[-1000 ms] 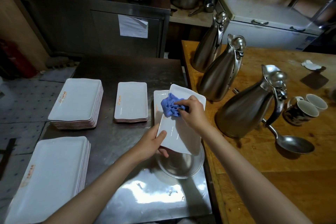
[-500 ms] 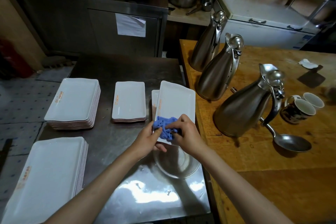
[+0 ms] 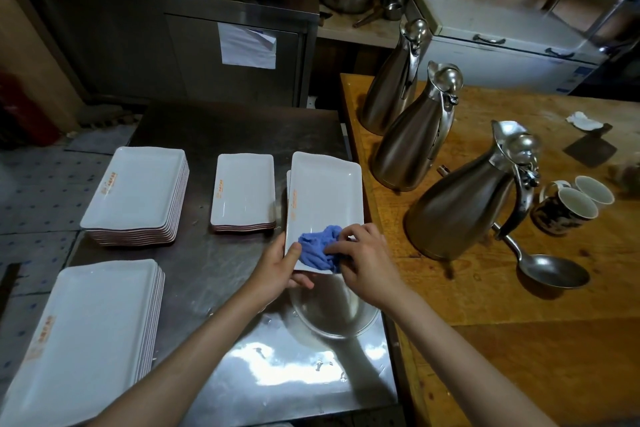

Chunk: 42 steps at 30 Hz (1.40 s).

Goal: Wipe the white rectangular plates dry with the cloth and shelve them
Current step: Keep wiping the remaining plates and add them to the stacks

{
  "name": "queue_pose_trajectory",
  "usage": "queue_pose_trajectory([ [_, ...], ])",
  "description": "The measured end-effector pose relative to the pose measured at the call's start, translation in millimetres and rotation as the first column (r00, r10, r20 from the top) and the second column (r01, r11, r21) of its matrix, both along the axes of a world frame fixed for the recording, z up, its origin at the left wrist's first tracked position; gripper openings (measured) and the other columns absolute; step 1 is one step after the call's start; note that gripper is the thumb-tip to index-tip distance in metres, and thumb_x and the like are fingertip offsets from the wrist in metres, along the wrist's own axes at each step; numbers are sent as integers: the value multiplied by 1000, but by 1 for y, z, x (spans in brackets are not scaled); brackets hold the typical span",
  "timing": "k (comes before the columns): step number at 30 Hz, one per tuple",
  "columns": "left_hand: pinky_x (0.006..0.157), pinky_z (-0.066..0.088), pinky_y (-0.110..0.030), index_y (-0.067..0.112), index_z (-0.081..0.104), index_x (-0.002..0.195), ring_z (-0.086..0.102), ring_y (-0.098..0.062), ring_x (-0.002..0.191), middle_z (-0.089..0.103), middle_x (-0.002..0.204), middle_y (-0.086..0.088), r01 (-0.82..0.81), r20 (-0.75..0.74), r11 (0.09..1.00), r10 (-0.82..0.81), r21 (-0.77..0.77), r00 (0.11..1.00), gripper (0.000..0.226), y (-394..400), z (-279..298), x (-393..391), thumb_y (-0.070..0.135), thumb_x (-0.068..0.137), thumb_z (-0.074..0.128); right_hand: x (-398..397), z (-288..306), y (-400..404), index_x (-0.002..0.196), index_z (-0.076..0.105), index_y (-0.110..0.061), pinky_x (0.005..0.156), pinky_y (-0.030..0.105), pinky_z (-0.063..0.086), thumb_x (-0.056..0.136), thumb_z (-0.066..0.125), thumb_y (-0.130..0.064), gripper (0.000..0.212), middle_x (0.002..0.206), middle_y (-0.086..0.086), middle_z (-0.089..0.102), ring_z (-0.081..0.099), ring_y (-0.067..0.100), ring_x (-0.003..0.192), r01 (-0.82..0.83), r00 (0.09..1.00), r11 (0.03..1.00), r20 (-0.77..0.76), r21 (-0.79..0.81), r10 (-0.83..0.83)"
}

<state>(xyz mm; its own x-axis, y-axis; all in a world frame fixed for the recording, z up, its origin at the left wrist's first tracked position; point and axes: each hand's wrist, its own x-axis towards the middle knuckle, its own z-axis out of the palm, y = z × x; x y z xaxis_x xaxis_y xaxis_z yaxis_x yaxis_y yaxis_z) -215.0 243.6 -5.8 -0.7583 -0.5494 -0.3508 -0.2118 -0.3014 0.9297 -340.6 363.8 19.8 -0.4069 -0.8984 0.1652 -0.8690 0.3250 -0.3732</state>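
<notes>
- White and glossy, the rectangular plate (image 3: 323, 198) we are drying carries a faint orange mark along its left rim; we hold it tilted over a round steel basin (image 3: 334, 312) at the right side of the steel bench (image 3: 207, 274).
- Our left hand (image 3: 277, 269) grips the plate's near left corner, thumb on top and fingers curled underneath.
- Our right hand (image 3: 363, 260) pinches the crumpled blue cloth (image 3: 317, 246) and presses it onto the near end of the plate's face.
- We judge the task to be in the wiping stage: the far part of this plate looks clean, though we cannot tell whether it is dry.
- Just behind it, at least one more plate (image 3: 288, 184) peeks out at its left edge.
- Three stacks sit on the bench: a short one (image 3: 244, 191) just left, a taller one (image 3: 136, 192) further left, and a large one (image 3: 83, 326) near us.
- We cannot tell which stacks are already wiped, and no shelf shows, so we reckon shelving is all still to come.
</notes>
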Motion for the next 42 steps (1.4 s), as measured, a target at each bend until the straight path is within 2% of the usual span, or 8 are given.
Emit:
queue_pose_trajectory([
  [3, 54, 56, -25, 27, 43, 123, 64, -20, 49, 62, 110, -3, -23, -10, 999, 24, 26, 1000, 23, 1, 0, 1, 20, 103, 34, 6, 2, 3, 105, 70, -29, 73, 27, 34, 80, 52, -31, 30, 100, -4, 55, 41, 15, 91, 17, 1000, 1000, -23, -11, -18],
  [8, 54, 53, -23, 28, 41, 127, 64, -17, 50, 59, 118, -5, -12, 12, 1000, 12, 28, 1000, 25, 0, 0, 1, 24, 103, 34, 0, -8, 0, 105, 71, -19, 68, 34, 51, 79, 71, -16, 27, 102, 7, 57, 56, 26, 89, -39, 999, 998, 18, -56, 40],
  [15, 67, 49, -34, 34, 35, 133, 62, -17, 48, 59, 111, 12, -12, -2, 1000, 12, -6, 1000, 32, 2, -2, 4, 23, 103, 35, -11, -6, -16, 99, 73, -11, 61, 35, 52, 72, 76, -10, 28, 95, 14, 59, 59, 31, 84, -45, 998, 989, -47, -139, 39],
  [20, 62, 46, -32, 33, 36, 130, 61, -16, 48, 67, 98, 3, -13, -1, 1000, 13, -9, 1000, 31, 2, -1, 6, 19, 103, 35, -26, -2, -36, 102, 72, -7, 67, 34, 49, 68, 79, -5, 34, 98, 18, 60, 59, 36, 89, -16, 995, 992, -103, -122, 3],
  [25, 65, 45, -33, 31, 40, 125, 61, -17, 47, 67, 102, 5, -11, -3, 1000, 11, -21, 1000, 26, 2, -2, 8, 18, 103, 36, -38, 10, -52, 111, 69, -9, 81, 30, 47, 81, 71, -9, 31, 107, 16, 58, 55, 32, 99, 38, 994, 988, -96, -152, -53],
  [30, 63, 45, -34, 31, 41, 125, 63, -19, 48, 65, 113, 0, 23, 2, 994, -23, -109, 1000, 27, 1, -6, 11, 17, 102, 38, -44, 18, -62, 112, 68, -8, 79, 30, 49, 82, 70, -7, 30, 103, 14, 57, 53, 28, 95, 49, 994, 978, -88, -203, -68],
  [35, 57, 45, -29, 30, 41, 128, 64, -20, 50, 67, 113, 1, 50, 13, 987, -49, -152, 999, 29, 2, -5, 14, 18, 102, 37, -53, 22, -71, 112, 67, -15, 84, 27, 48, 90, 61, -15, 23, 106, 7, 53, 42, 11, 94, 157, 987, 964, 14, -213, -157],
  [42, 56, 47, -27, 32, 43, 126, 66, -20, 53, 68, 106, 6, -7, 6, 991, 8, -130, 1000, 28, -1, -8, 15, 19, 103, 36, -52, 23, -77, 103, 68, -4, 75, 39, 54, 85, 65, -7, 19, 100, 18, 58, 56, 31, 91, 184, 969, 962, -129, -201, -212],
])
